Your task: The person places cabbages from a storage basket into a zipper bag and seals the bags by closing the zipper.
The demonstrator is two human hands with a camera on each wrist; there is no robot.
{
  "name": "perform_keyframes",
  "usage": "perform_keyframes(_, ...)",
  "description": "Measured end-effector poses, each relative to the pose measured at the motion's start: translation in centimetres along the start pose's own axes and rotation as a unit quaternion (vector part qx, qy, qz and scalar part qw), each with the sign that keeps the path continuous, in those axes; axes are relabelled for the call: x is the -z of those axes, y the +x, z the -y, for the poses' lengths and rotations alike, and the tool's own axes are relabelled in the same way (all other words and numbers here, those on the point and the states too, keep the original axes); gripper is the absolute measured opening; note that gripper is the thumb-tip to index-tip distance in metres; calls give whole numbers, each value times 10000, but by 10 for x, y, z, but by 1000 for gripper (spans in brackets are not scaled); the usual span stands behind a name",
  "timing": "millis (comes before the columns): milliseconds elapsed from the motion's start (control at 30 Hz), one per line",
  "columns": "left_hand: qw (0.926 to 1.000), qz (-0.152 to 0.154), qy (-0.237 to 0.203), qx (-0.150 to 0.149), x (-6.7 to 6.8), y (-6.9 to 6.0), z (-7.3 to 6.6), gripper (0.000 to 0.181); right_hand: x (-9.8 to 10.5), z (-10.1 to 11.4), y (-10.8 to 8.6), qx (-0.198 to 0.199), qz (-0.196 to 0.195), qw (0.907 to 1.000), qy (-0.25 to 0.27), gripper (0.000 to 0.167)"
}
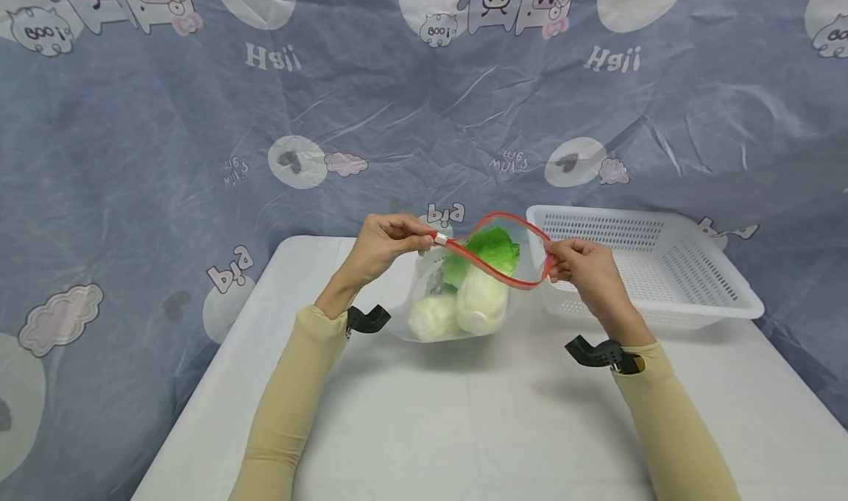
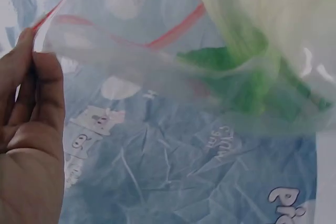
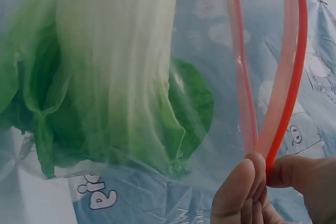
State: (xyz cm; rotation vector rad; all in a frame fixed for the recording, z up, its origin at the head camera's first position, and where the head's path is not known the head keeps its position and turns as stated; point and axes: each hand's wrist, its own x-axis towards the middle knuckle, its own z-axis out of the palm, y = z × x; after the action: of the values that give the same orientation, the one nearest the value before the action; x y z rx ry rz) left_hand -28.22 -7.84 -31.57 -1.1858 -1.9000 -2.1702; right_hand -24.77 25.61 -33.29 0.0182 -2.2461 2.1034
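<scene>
A clear plastic zipper bag [image 1: 430, 276] with a red-edged mouth hangs between my two hands, its mouth gaping wide. Inside lie two heads of leafy cabbage [image 1: 482, 300], pale stalk ends toward me and green leaves behind; the right wrist view shows ribbed white stalks [image 3: 118, 61] through the film. My left hand [image 1: 389, 245] pinches the left end of the red strip, right by a small white slider [image 1: 440, 239]. At the other end my right hand [image 1: 586, 269] pinches the red edge between thumb and fingers, seen closely in the right wrist view.
A white perforated plastic basket [image 1: 662, 313] stands at the back right of the white-covered table [image 1: 464, 427], just behind my right hand. A blue-grey printed cloth [image 1: 371, 89] hangs behind the table.
</scene>
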Motion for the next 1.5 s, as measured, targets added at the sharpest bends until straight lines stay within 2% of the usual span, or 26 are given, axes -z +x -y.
perform_keyframes(67,9995,-310,-8,6,2,2,3,7,-2,-5,3,-7,179,9997,167,22)
perform_keyframes(167,9954,-894,327,-129,4,4,6,4,-7,-15,9,72,394,9992,65,23)
perform_keyframes(267,9844,-1403,953,-470,2,5,3,8,-13,-25,14,232,515,9974,-440,28)
perform_keyframes(333,9752,-1588,1380,-693,-2,5,1,11,-16,-29,17,403,500,9937,-915,34)
perform_keyframes(400,9677,-1606,1761,-822,-8,4,-2,14,-19,-29,17,649,358,9863,-1476,39)
perform_keyframes(467,9622,-1519,2091,-857,-17,3,-3,14,-22,-26,14,992,90,9750,-1985,40)
perform_keyframes(567,9552,-1255,2546,-838,-31,1,-4,12,-25,-16,7,1561,-332,9573,-2410,35)
perform_keyframes(633,9517,-1072,2758,-826,-41,0,-2,10,-28,-7,1,1897,-442,9485,-2498,31)
perform_keyframes(700,9494,-898,2897,-813,-49,0,0,8,-33,2,-5,2204,-388,9413,-2528,26)
perform_keyframes(800,9478,-753,2985,-827,-59,0,4,5,-42,13,-13,2629,-84,9291,-2600,22)
perform_keyframes(933,9469,-711,2993,-941,-66,-1,8,4,-57,23,-20,3183,320,9045,-2821,19)
perform_keyframes(1033,9452,-705,3012,-1046,-69,-2,8,4,-66,27,-21,3406,401,8892,-3029,17)
perform_keyframes(1100,9439,-670,3049,-1080,-70,-2,8,4,-71,29,-21,3463,414,8843,-3104,14)
perform_keyframes(1300,9421,-625,3130,-1025,-66,-4,2,6,-81,31,-20,3524,548,8782,-3187,8)
perform_keyframes(1433,9396,-834,3171,-976,-55,-4,-5,7,-83,28,-17,3535,665,8704,-3360,9)
perform_keyframes(1500,9382,-1044,3151,-978,-47,-4,-8,8,-81,24,-15,3485,715,8703,-3405,9)
